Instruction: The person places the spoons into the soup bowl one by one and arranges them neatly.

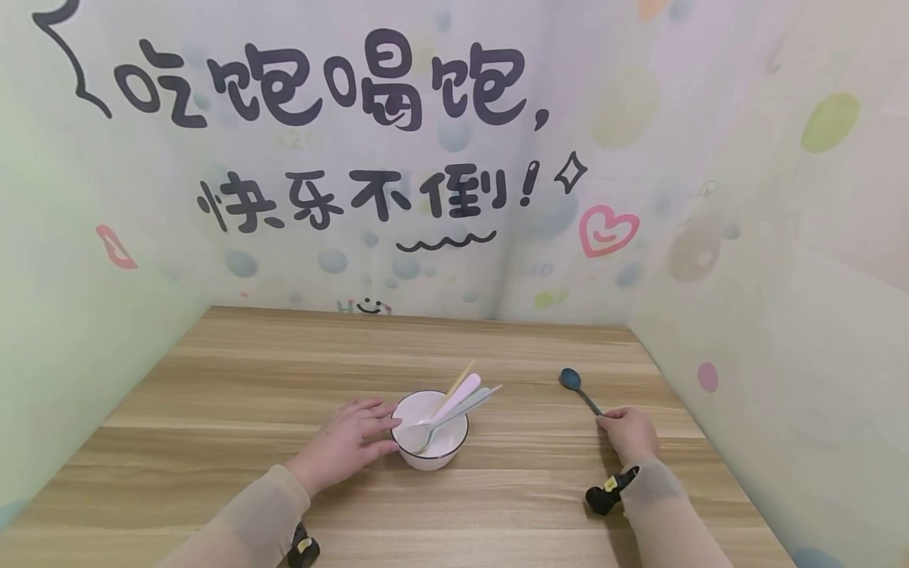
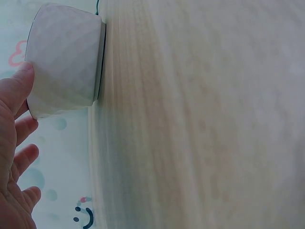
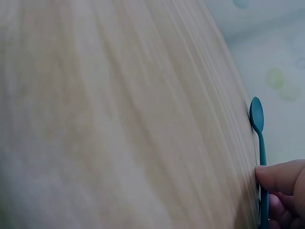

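Two hands: left hand (image 1: 351, 442) rests spread fingers against the white bowl (image 1: 430, 454); right hand (image 1: 629, 432) pinches the dark spoon (image 1: 578, 388).

matt wood-grain table (image 1: 284, 371), faceted bowl (image 1: 429, 454)

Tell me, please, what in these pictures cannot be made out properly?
- Spoon: in the head view the right hand covers its handle end; the right wrist view cuts it off at the bottom edge.
- Bowl: the left wrist view shows only its outside, so the cutlery inside is hidden.
- Left hand: cut off by the left edge in the left wrist view.
- Table: blurred in both wrist views.
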The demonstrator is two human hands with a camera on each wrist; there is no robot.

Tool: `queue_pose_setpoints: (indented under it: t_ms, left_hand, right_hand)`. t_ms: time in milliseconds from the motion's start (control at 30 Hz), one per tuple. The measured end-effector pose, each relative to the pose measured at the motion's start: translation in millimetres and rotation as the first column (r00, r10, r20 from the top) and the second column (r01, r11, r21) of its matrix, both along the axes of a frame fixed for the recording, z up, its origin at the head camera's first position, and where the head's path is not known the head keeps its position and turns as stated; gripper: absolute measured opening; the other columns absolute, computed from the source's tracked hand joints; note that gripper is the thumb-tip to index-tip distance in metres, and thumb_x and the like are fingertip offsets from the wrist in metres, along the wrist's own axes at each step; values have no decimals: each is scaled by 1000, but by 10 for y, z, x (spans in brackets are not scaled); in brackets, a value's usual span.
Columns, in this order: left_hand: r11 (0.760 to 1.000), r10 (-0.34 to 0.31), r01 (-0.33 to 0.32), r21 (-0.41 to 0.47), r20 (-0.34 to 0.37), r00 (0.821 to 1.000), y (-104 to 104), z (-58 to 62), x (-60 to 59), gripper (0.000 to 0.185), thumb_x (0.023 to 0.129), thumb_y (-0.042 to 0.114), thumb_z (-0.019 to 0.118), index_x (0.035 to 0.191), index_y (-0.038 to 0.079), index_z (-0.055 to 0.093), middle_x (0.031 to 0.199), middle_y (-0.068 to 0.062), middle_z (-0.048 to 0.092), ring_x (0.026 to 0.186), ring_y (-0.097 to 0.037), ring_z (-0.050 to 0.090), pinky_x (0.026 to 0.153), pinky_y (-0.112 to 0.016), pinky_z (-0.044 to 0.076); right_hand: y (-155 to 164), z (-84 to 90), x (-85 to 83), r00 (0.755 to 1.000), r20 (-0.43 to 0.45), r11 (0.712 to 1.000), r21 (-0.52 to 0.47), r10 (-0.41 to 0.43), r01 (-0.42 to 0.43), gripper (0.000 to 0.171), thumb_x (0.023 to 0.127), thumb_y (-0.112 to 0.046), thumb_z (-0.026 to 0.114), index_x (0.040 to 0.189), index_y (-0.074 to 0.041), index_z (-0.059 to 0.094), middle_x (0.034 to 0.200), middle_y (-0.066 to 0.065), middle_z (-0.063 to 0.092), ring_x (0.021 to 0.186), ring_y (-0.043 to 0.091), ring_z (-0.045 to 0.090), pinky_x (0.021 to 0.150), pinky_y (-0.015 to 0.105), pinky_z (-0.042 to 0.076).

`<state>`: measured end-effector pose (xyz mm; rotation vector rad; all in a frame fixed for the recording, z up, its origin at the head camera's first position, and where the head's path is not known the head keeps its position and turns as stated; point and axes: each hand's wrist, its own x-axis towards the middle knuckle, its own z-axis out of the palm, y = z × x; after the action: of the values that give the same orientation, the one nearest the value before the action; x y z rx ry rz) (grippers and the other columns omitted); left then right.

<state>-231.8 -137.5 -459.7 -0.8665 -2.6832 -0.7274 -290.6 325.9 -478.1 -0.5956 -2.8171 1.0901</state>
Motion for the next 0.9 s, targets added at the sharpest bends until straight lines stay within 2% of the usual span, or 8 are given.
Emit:
queue_pose_setpoints:
  t_ms: [433, 900]
  left_hand:
    - [1000, -3, 3, 6, 16, 1000, 7, -2, -13, 42, 86, 35, 70, 120, 10, 69, 133, -11, 58, 129, -36, 46, 110, -61, 24]
    - [1000, -7, 7, -5, 8, 1000, 3, -12, -9, 42, 87, 35, 70, 119, 9, 69, 132, -11, 59, 129, -36, 46, 110, -60, 25]
  right_hand:
    - [57, -4, -2, 999, -15, 999, 38, 34, -33, 23, 89, -22, 66, 95, -1, 71, 99, 16, 66, 89, 30, 56, 69, 38, 39]
    - [78, 33, 31, 999, -33, 996, -89, 28, -31, 25, 87, -23, 69, 97, 0, 70, 98, 15, 63, 87, 28, 51, 67, 34, 37]
